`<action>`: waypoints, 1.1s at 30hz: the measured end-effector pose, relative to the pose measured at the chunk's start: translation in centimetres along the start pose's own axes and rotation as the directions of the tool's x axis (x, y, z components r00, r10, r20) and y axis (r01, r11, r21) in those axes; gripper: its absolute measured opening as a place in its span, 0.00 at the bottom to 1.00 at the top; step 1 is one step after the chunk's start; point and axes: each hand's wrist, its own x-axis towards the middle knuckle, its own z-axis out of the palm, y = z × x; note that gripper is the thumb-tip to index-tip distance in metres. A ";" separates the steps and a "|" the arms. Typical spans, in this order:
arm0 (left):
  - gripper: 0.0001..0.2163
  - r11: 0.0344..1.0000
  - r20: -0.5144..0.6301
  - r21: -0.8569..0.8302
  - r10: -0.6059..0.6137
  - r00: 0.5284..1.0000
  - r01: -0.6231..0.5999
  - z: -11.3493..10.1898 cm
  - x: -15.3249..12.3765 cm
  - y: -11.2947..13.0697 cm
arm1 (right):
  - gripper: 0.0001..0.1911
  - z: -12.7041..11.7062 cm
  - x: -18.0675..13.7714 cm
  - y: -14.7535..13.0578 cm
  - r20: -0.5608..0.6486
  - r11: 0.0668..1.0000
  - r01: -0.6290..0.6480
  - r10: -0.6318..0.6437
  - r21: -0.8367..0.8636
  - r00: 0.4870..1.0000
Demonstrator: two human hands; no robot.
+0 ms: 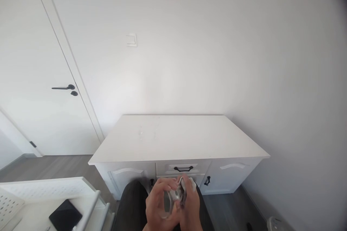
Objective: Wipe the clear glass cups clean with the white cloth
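In the lower middle of the head view, my left hand [155,200] is wrapped round a clear, round glass vessel [167,204], tilted on its side. My right hand [192,205] presses close against it, its fingers bent round a crumpled white cloth [193,184] at the vessel's right end. Both hands are above my lap, in front of the cabinet. My fingers hide much of the vessel, so I cannot tell its exact kind.
A white cabinet [184,137] with black handles stands ahead against the wall. At lower left, a white cart or shelf [81,184] bears a black flat object [65,216]. A white door [40,115] is at left. A pale round object [276,223] stands lower right.
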 end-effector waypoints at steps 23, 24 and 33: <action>0.10 0.853 0.027 -0.283 -0.451 0.892 0.439 -1.0 1.3 0.6 | 0.22 0.6 -2.5 -0.2 0.011 0.787 0.604 -0.608 -0.125 0.794; 0.12 0.861 0.092 -0.294 -0.406 0.909 0.414 -1.2 1.7 0.9 | 0.23 0.6 -2.5 -0.7 0.030 0.841 0.534 -0.533 -0.082 0.845; 0.08 0.879 0.172 -0.223 -0.389 0.905 0.421 -2.2 3.6 0.1 | 0.23 1.1 -1.7 -1.4 0.088 0.977 -0.193 0.201 -0.092 0.976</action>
